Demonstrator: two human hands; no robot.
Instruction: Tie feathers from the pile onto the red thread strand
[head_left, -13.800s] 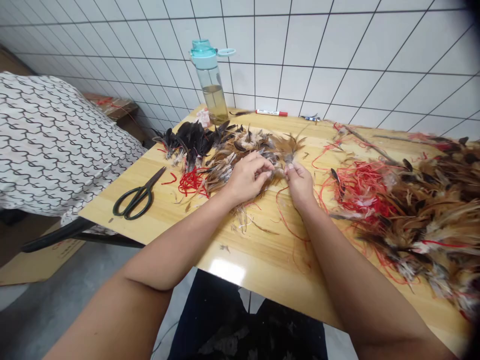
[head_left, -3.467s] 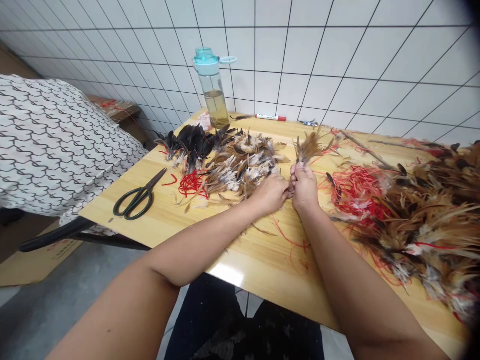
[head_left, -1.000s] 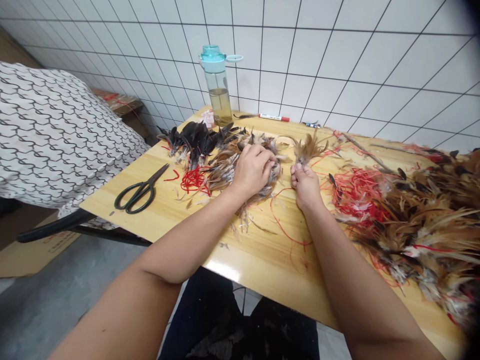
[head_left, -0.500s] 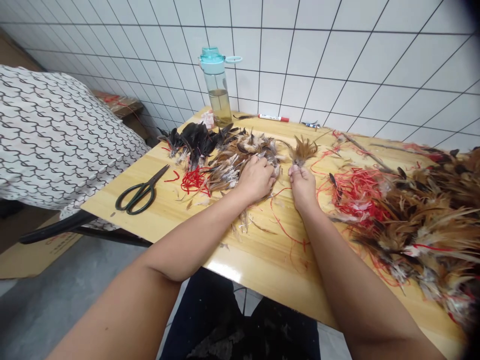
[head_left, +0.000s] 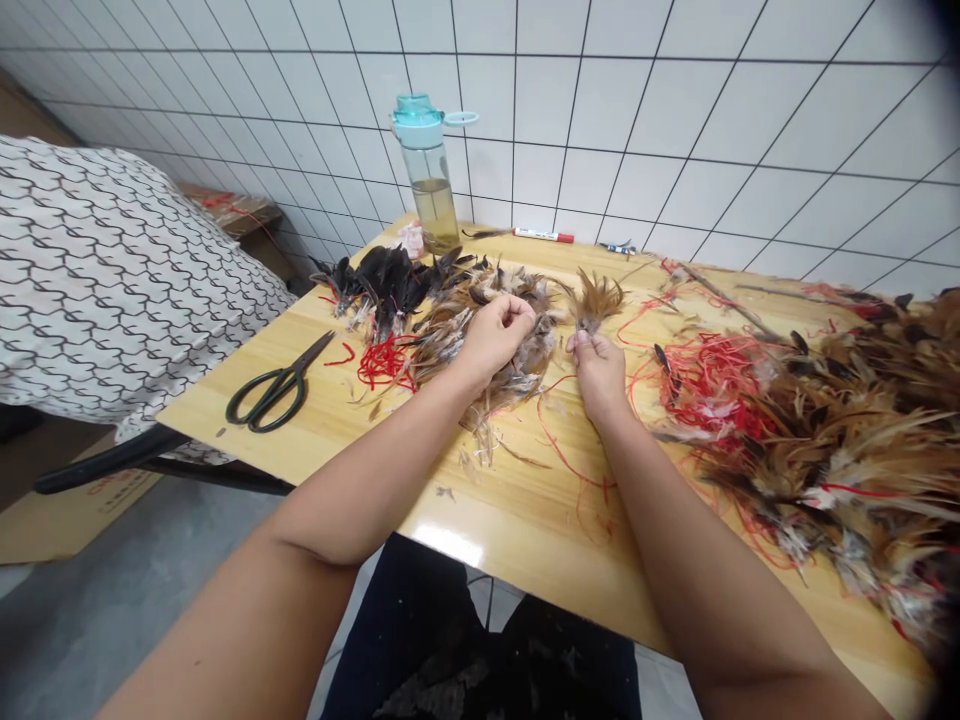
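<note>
My right hand (head_left: 599,372) is closed on the base of a small bunch of brown feathers (head_left: 598,297), whose tips fan upward above the fingers. Over a loose pile of brown and grey feathers (head_left: 442,338), my left hand (head_left: 498,334) has thumb and forefinger pinched together; anything between them is too small to make out. Black feathers (head_left: 396,285) lie at the left of the pile, beside a tangle of red string (head_left: 385,362). A thin red strand (head_left: 553,437) runs across the table below my right hand.
Black-handled scissors (head_left: 279,385) lie on the wooden table (head_left: 360,440) at left. A water bottle (head_left: 429,185) and a red marker (head_left: 544,236) stand near the tiled wall. At right are more red string (head_left: 709,385) and a big heap of brown feathers (head_left: 862,430). Patterned cloth (head_left: 127,270) hangs at left.
My left hand has lifted slightly off the feather pile and drawn its thumb and forefinger into a pinch. My right hand keeps holding its feather bunch in nearly the same place.
</note>
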